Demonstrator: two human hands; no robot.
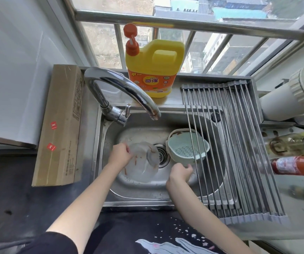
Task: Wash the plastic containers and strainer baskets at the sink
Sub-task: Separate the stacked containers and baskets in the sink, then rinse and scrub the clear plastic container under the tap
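A clear plastic container (143, 160) with orange food scraps on it lies tilted on its side in the steel sink (167, 191), over the drain (161, 153). My left hand (119, 154) grips its rim at the left. A pale green strainer basket (186, 146) sits in a cream outer bowl at the right of the sink, partly under the rack. My right hand (180, 173) is just below the basket with curled fingers; what it touches or holds is unclear.
A roll-up metal drying rack (239, 153) covers the sink's right side. A yellow detergent jug (155, 68) stands behind the chrome faucet (122, 92). A cardboard box (61, 125) lies on the left; sauce bottles (297, 165) lie on the right.
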